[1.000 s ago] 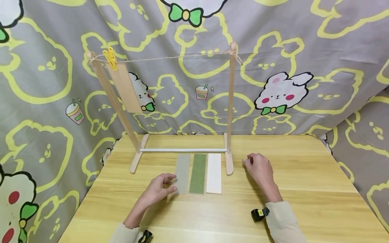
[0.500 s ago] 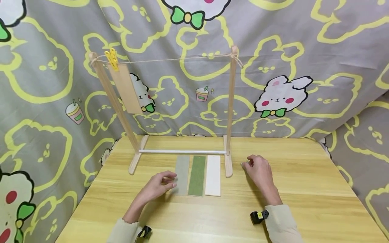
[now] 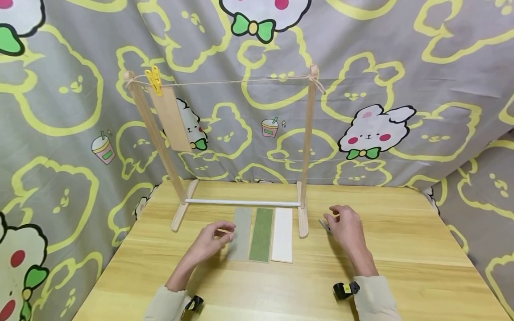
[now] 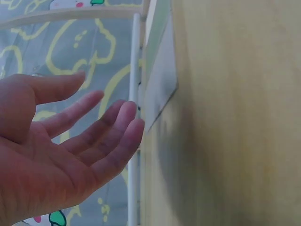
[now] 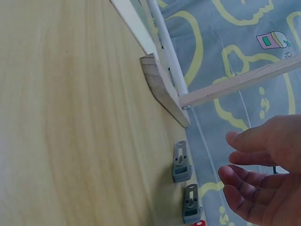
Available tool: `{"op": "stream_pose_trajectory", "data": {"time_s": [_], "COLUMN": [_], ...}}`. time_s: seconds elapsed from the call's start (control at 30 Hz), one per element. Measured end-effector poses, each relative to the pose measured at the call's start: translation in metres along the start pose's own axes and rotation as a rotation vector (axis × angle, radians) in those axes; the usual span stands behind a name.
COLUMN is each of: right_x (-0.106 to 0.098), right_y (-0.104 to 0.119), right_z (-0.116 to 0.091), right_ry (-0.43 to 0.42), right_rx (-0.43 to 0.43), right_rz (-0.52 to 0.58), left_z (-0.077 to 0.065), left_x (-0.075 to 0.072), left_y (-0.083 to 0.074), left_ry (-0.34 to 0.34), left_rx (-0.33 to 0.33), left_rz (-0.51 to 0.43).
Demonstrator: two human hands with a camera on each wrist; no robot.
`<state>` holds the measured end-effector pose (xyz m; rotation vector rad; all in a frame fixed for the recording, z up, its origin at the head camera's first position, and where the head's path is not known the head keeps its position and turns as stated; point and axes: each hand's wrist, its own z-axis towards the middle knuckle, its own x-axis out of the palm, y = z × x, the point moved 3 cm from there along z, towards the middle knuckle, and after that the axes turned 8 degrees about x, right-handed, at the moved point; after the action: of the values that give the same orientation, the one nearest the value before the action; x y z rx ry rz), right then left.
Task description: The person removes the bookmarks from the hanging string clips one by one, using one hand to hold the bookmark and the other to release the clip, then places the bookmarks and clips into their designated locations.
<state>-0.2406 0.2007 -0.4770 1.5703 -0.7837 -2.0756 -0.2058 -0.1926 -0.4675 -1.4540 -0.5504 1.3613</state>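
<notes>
My left hand (image 3: pixel 212 242) hovers beside the grey card (image 3: pixel 242 227), its fingers loosely bent with nothing between them. In the left wrist view, that hand (image 4: pixel 75 146) is apart from the card and the table. My right hand (image 3: pixel 346 227) is above the table right of the rack, over a grey clothespin (image 3: pixel 325 226). The right wrist view has that hand (image 5: pixel 268 174) holding nothing, fingers loosely curved, near two grey clothespins (image 5: pixel 182 162) on the table. A green card (image 3: pixel 261 235) and a white card (image 3: pixel 283 235) lie next to the grey one.
A wooden rack (image 3: pixel 308 142) with a white crossbar (image 3: pixel 241 202) stands behind the cards. Along its string (image 3: pixel 237 82), a yellow clothespin (image 3: pixel 154 80) holds a tan card (image 3: pixel 172 119) at the left. A patterned curtain (image 3: pixel 361 89) hangs behind. Something red (image 5: pixel 200 223) shows beside the clothespins.
The right fingers were down at a grey clothespin; now they are apart from it and more of it shows. My left hand has stayed beside the grey card. The head view has shifted slightly.
</notes>
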Motion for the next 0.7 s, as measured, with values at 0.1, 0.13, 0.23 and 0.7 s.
{"op": "stream_pose_trajectory", "data": {"time_s": [0.1,0.13,0.23,0.7], "right_x": [-0.003,-0.003,-0.005,-0.011], "right_y": [0.002,0.003,0.007,0.023], "right_z": [0.000,0.001,0.001,-0.001], "right_ry": [-0.017,-0.023,-0.037,-0.089], "right_rx": [-0.010,-0.013,-0.029,-0.148], "right_rz": [0.001,0.003,0.015,0.109], "left_z": [0.003,0.004,0.006,0.005], "left_x": [-0.002,-0.003,-0.007,-0.023], "left_y": [-0.002,-0.003,-0.005,-0.013], "left_ry": [-0.062,-0.081,-0.133,-0.233], "left_rx": [0.017,0.027,0.056,0.097], "left_rz": [0.011,0.016,0.013,-0.012]}}
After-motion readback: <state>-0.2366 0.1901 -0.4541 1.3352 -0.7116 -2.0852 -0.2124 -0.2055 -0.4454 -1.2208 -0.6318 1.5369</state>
